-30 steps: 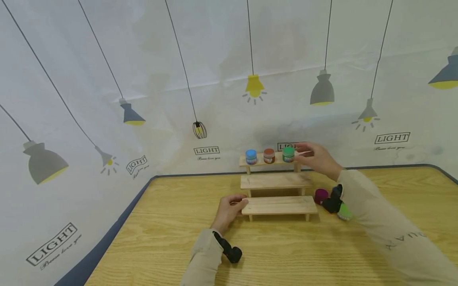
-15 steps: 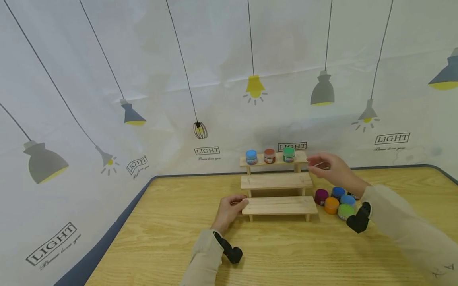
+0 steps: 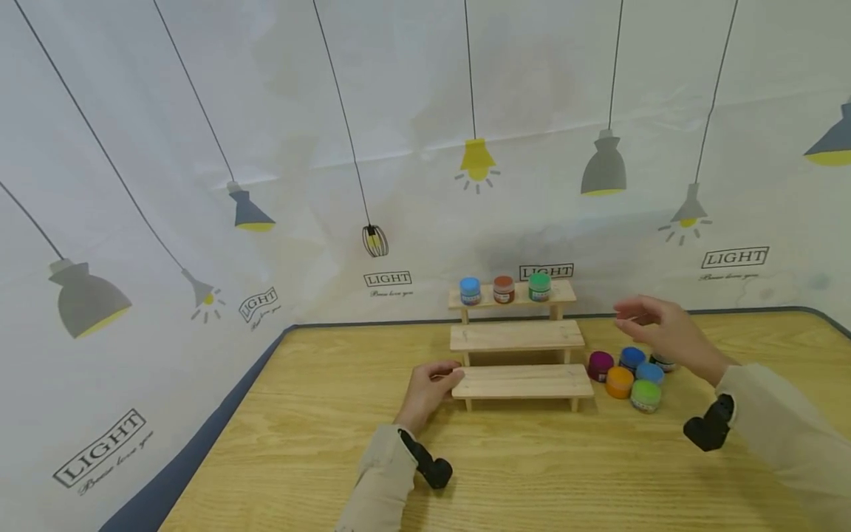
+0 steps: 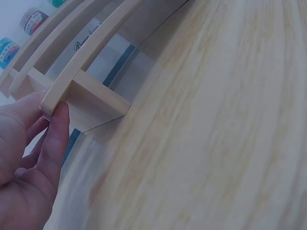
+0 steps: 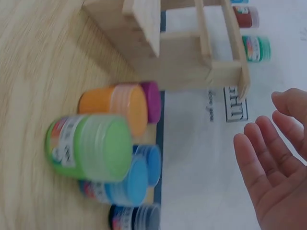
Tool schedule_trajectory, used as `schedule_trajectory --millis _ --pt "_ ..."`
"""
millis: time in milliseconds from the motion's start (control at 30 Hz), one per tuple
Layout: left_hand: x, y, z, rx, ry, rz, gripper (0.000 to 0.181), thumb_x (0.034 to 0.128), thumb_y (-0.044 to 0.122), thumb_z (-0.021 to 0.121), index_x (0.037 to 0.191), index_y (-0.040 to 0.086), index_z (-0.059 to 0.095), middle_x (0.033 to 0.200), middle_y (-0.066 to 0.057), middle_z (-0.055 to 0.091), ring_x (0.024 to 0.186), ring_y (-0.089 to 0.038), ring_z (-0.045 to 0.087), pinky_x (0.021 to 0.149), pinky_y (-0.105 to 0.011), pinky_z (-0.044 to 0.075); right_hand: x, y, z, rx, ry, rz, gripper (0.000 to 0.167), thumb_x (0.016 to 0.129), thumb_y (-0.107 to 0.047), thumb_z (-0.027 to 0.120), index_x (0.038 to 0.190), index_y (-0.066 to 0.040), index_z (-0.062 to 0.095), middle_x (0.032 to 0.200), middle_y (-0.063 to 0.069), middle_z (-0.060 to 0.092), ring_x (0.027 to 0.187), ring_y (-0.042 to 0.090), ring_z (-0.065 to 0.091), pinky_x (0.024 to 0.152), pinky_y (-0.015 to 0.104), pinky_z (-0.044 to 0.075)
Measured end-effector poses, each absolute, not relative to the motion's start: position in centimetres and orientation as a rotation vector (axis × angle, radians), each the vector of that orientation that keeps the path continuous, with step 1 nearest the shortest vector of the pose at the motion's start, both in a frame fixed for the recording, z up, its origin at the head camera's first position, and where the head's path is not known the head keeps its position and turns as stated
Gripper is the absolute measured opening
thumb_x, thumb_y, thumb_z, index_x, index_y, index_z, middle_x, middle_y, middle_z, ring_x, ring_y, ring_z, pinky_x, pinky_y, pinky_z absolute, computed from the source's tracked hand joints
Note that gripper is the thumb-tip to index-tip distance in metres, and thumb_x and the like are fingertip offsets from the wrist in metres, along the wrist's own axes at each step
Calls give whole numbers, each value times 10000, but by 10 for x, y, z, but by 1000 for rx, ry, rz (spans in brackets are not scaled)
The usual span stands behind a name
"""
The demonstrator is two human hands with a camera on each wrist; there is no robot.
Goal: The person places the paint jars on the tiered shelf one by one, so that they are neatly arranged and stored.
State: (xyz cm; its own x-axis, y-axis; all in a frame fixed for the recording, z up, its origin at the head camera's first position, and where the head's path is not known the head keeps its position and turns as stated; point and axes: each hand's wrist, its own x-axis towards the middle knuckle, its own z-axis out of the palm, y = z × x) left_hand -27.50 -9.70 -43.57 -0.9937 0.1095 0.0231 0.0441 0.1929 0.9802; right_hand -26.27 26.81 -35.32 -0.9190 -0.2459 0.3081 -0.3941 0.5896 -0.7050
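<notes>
A three-step wooden rack [image 3: 518, 336] stands at the back of the table. On its top step sit a light blue paint jar [image 3: 470, 291], a red-brown paint jar [image 3: 503, 290] and a green paint jar [image 3: 540, 287]. My left hand [image 3: 425, 393] pinches the left end of the lowest step between thumb and fingers, as the left wrist view also shows. My right hand [image 3: 674, 332] is in the air, holding nothing, fingers loosely bent. Below it on the table stand several paint jars: purple [image 3: 600, 366], orange [image 3: 620, 382], light green [image 3: 646, 396], blues, and a dark one [image 3: 662, 362] partly hidden by the hand.
Behind the rack hangs a pale backdrop [image 3: 425, 185] printed with lamps, meeting the wooden table [image 3: 319, 443] along a dark blue edge. The loose jars are grouped close to the rack's right end. Each wrist carries a small black camera [image 3: 710, 423].
My right hand has let go of the green jar on the top step and moved right, away from the rack, to above the loose jars. The left hand keeps its grip.
</notes>
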Motion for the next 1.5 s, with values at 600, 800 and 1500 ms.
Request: schedule_trajectory --millis 600,800,1500 --pt "-276 -96 -437 150 2380 1978 258 822 188 645 1006 8 654 946 -80 627 615 -100 551 557 -259 483 -267 326 -396 294 -2728 1033 429 900 -248 526 1160 91 491 1047 287 535 896 390 512 701 490 447" --pt "-276 -96 -438 148 2389 1975 265 818 196 650 1004 7 656 933 -81 630 615 -96 546 549 -252 481 -270 333 -405 283 -2739 1049 450 892 -245 541 1161 109 477 1063 302 522 871 321 533 693 447 460" --pt "-275 -97 -437 143 2385 1963 282 824 213 643 1025 16 650 943 -66 607 665 -101 552 583 -264 488 -279 332 -431 254 -2843 1119 545 861 -281 588 1187 132 446 1149 354 439 990 463 456 773 507 421"
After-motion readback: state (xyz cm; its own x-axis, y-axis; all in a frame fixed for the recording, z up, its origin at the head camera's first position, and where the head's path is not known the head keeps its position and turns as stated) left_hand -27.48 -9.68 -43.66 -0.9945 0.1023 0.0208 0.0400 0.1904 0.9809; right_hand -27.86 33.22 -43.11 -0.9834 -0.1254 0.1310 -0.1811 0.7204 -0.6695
